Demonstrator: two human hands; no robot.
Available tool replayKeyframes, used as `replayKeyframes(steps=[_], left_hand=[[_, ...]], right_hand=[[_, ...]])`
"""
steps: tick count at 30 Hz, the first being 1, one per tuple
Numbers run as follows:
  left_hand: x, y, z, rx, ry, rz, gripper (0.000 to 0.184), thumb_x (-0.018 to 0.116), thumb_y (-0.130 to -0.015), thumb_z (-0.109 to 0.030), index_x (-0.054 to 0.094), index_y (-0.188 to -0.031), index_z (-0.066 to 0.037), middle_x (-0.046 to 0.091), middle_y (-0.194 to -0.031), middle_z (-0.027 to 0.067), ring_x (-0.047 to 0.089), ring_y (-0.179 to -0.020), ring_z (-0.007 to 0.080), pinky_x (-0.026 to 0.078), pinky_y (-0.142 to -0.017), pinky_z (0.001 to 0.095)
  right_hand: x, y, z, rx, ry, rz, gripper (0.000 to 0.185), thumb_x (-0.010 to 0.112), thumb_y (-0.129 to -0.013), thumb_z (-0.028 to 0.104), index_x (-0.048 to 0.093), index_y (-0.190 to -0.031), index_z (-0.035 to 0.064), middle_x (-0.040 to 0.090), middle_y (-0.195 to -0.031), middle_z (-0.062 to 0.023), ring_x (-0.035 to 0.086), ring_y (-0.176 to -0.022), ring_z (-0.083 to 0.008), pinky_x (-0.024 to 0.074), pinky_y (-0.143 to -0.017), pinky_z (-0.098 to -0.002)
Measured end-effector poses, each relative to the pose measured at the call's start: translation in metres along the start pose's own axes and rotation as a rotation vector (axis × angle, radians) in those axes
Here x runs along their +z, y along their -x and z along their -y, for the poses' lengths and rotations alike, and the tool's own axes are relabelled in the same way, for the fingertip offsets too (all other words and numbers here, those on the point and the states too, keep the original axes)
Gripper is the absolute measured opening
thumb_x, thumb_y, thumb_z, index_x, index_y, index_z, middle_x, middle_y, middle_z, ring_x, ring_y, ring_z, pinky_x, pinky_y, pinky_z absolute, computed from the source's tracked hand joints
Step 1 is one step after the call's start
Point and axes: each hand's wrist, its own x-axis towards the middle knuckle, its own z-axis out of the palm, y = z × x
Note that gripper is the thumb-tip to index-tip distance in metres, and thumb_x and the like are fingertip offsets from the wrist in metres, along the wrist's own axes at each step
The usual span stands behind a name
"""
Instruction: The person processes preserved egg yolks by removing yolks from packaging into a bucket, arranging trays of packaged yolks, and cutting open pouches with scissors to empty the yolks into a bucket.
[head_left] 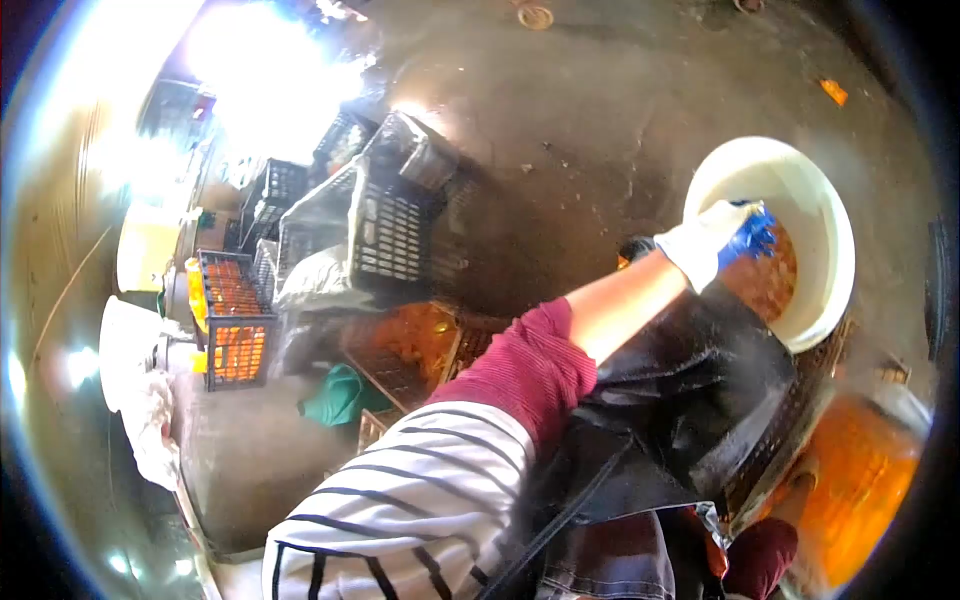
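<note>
My left hand wears a white glove with blue-coated fingers. It reaches over the near rim of a large white bucket, its fingers curled down just above orange-brown pieces in the bottom. Whether anything lies within those fingers is hidden. At the lower right, my right arm shows a maroon cuff, and my right hand is blurred and partly cut off from sight. It is beside a container or bag of bright orange contents. A black apron covers my lap.
Black plastic crates stand to the left, with a smaller crate of orange contents. Nearby are a crate of orange pieces, a green object and a white container. An orange scrap lies on the floor.
</note>
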Motion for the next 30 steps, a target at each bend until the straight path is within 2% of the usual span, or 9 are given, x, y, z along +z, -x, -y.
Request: replayKeyframes(steps=[3, 6, 7, 12, 15, 17, 24, 28, 30], left_hand=[[-0.024, -0.015, 0.018, -0.026, -0.015, 0.086, 0.022, 0.048, -0.092, -0.021, 0.059, -0.102, -0.004, 0.062, -0.088, 0.0058, 0.057, -0.080, 0.0167, 0.048, -0.072, 0.0299], [-0.019, -0.013, 0.013, -0.159, -0.203, -0.016, 0.030, 0.051, -0.090, -0.025, 0.057, -0.111, -0.004, 0.059, -0.105, 0.0078, 0.054, -0.094, 0.0172, 0.045, -0.080, 0.0307], [-0.015, -0.010, 0.014, -0.110, -0.157, -0.069, 0.025, 0.045, -0.093, -0.019, 0.059, -0.099, 0.000, 0.062, -0.083, 0.0087, 0.059, -0.074, 0.0156, 0.049, -0.067, 0.0259], [0.010, 0.021, -0.024, -0.159, 0.094, -0.056, 0.023, 0.045, -0.093, -0.017, 0.059, -0.099, 0.000, 0.062, -0.084, 0.0094, 0.060, -0.075, 0.0168, 0.050, -0.065, 0.0272], [0.003, 0.012, -0.014, -0.081, 0.007, 0.007, 0.022, 0.045, -0.093, -0.016, 0.059, -0.099, -0.001, 0.062, -0.085, 0.0081, 0.059, -0.075, 0.0158, 0.050, -0.065, 0.0267], [-0.002, 0.006, -0.010, -0.145, -0.022, -0.068, 0.021, 0.048, -0.092, -0.016, 0.060, -0.100, -0.002, 0.062, -0.084, 0.0064, 0.058, -0.074, 0.0129, 0.049, -0.064, 0.0251], [-0.013, -0.018, 0.013, -0.175, -0.103, -0.040, 0.026, 0.043, -0.093, -0.019, 0.057, -0.095, 0.003, 0.061, -0.083, 0.0133, 0.060, -0.067, 0.0238, 0.050, -0.056, 0.0344], [-0.008, -0.017, 0.015, -0.109, -0.025, -0.092, 0.024, 0.043, -0.093, -0.018, 0.057, -0.093, 0.002, 0.061, -0.081, 0.0123, 0.060, -0.065, 0.0230, 0.049, -0.052, 0.0336], [-0.010, -0.015, 0.012, -0.152, 0.000, -0.016, 0.023, 0.046, -0.092, -0.023, 0.060, -0.094, -0.004, 0.061, -0.079, 0.0063, 0.057, -0.066, 0.0171, 0.046, -0.056, 0.0304]], right_hand=[[0.007, -0.002, 0.001, 0.023, -0.049, -0.003, 0.033, 0.050, -0.086, 0.027, 0.055, -0.110, 0.0039, 0.059, -0.105, -0.0139, 0.058, -0.096, -0.0260, 0.0470, -0.080, -0.0364], [0.009, -0.007, 0.010, 0.002, -0.081, 0.004, 0.034, 0.050, -0.086, 0.027, 0.054, -0.111, 0.0036, 0.059, -0.106, -0.0135, 0.058, -0.096, -0.0256, 0.0467, -0.080, -0.0362], [0.010, -0.006, 0.012, -0.004, -0.093, 0.004, 0.034, 0.050, -0.086, 0.027, 0.054, -0.111, 0.0036, 0.059, -0.106, -0.0134, 0.058, -0.096, -0.0255, 0.0465, -0.081, -0.0361], [0.009, -0.008, 0.025, -0.026, -0.126, 0.008, 0.036, 0.050, -0.087, 0.027, 0.053, -0.113, 0.0032, 0.058, -0.107, -0.0127, 0.058, -0.098, -0.0249, 0.0459, -0.082, -0.0357], [0.010, -0.014, 0.031, -0.043, -0.147, 0.015, 0.036, 0.050, -0.087, 0.027, 0.052, -0.114, 0.0029, 0.058, -0.108, -0.0123, 0.057, -0.098, -0.0246, 0.0456, -0.083, -0.0355], [0.011, -0.022, 0.036, -0.061, -0.166, 0.020, 0.037, 0.051, -0.087, 0.027, 0.051, -0.115, 0.0028, 0.057, -0.109, -0.0121, 0.057, -0.099, -0.0243, 0.0453, -0.084, -0.0353], [0.013, -0.033, 0.042, -0.067, -0.239, 0.035, 0.039, 0.051, -0.088, 0.028, 0.049, -0.118, 0.0022, 0.056, -0.111, -0.0112, 0.056, -0.100, -0.0235, 0.0444, -0.086, -0.0347], [0.012, -0.034, 0.041, -0.075, -0.307, 0.023, 0.041, 0.051, -0.088, 0.028, 0.048, -0.119, 0.0019, 0.056, -0.112, -0.0106, 0.056, -0.101, -0.0231, 0.0440, -0.087, -0.0344], [0.008, -0.031, 0.037, -0.069, -0.357, 0.019, 0.041, 0.051, -0.088, 0.028, 0.048, -0.120, 0.0018, 0.055, -0.113, -0.0104, 0.056, -0.101, -0.0228, 0.0437, -0.088, -0.0343]])
